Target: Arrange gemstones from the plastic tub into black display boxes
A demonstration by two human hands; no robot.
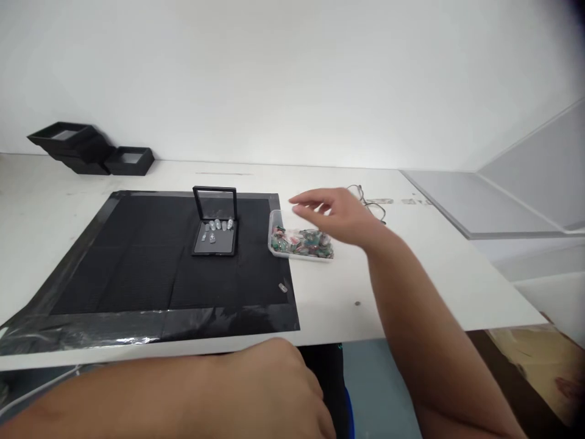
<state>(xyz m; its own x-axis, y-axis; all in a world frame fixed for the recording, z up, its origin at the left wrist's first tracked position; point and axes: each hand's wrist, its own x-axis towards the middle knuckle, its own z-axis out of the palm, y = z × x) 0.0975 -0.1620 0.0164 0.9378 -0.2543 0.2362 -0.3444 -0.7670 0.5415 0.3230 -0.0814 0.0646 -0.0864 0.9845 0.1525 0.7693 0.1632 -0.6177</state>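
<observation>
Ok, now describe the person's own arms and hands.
The left arm and right arm are bare as far as they show, with no sleeves in view. The left hand and right hand wear no gloves, and no watch, bracelet or ring shows. The right hand's fingers taper; the left hand's fingertips are out of sight.

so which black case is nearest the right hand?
The open black case on the black mat, its lid raised, nail-shaped pieces inside. The other black cases sit at back left, off the mat and farther from the right hand.
</observation>
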